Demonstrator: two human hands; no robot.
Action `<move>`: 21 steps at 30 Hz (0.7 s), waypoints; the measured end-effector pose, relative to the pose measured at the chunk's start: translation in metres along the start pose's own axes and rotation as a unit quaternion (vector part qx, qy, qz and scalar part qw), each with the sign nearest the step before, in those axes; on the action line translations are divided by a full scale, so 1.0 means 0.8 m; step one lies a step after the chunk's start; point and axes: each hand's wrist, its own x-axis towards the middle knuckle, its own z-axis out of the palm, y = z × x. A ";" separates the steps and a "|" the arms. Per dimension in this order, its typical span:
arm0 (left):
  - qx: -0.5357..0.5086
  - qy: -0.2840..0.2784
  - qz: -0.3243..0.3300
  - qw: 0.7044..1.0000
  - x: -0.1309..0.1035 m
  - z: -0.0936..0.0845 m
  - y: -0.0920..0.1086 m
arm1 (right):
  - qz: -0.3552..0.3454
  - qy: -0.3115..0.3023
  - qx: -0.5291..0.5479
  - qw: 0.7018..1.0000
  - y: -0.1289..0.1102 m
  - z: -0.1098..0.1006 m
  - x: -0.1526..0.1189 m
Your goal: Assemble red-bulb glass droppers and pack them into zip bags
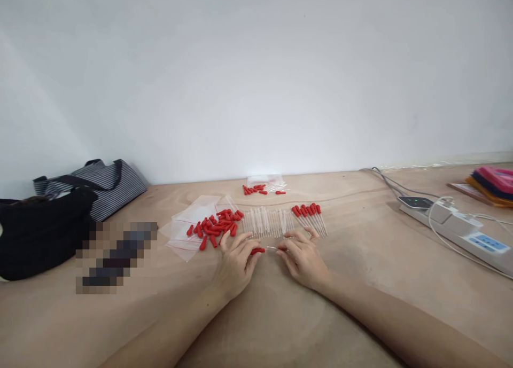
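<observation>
Between the fingertips of my left hand is a red rubber bulb, its open end facing right. My right hand pinches a thin clear glass dropper tube, whose end points left at the bulb with a small gap between them. Just beyond my hands lies a row of loose glass tubes. To their right are several droppers with red bulbs fitted, side by side. A heap of loose red bulbs lies left of the tubes, partly on clear plastic bags.
Farther back are more red bulbs and a small clear bag. On the left sit a striped bag, a black bag and a blurred-out object. A power strip with cables and coloured cloths are on the right.
</observation>
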 end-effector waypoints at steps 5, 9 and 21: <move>-0.018 0.013 -0.011 1.000 0.000 0.001 0.001 | -0.013 0.003 0.019 1.000 -0.004 0.001 0.000; -0.031 0.036 -0.005 0.999 0.001 0.000 0.003 | -0.014 0.009 0.048 0.999 -0.006 0.005 -0.003; -0.056 0.028 0.006 0.998 -0.002 0.001 0.009 | -0.104 0.008 0.058 0.993 0.001 0.003 0.000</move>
